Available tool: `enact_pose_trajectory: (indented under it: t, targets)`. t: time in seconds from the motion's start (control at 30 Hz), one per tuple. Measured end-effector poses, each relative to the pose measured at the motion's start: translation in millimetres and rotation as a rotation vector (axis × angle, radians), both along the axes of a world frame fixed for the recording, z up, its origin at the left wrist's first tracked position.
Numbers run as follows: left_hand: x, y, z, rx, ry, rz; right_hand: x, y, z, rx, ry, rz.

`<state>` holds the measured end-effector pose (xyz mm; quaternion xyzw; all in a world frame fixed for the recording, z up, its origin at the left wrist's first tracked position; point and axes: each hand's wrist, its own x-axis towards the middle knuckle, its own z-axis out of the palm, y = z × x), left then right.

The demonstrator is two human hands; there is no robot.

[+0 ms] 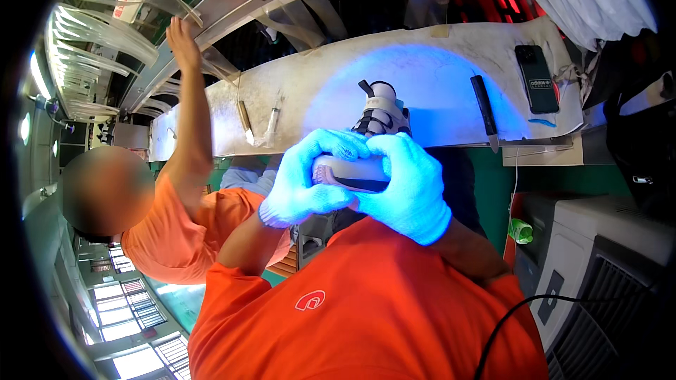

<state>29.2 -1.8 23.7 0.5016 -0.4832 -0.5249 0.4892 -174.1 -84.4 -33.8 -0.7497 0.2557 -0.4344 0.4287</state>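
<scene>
A shoe (351, 172) with a pale surface and a dark stripe is held in front of my chest, between both hands. My left hand (304, 179), in a knit glove lit blue, wraps its left side. My right hand (412, 186), gloved likewise, closes round the right side, with the thumbs and fingertips near each other. Much of the shoe is hidden by the gloves. Just beyond, another laced shoe (381, 104) with dark laces and a pull tab rests on the worktable under blue light; its near end is covered by my hands.
On the worktable (436, 56) lie a dark-handled knife (483, 104), a phone (537, 79), a wooden-handled blade (245, 122) and a slim syringe-like tool (273, 123). A co-worker in orange (190, 229) stands at left, one arm raised. A grey machine (584, 239) stands at right.
</scene>
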Motion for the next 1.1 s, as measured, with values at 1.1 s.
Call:
enact_pose_trajectory:
  t: [1.1]
  targets:
    - [-0.7, -17.8, 27.1, 0.086, -0.459, -0.014, -13.1, 8.1, -58.6, 0.145, -0.33, 0.006]
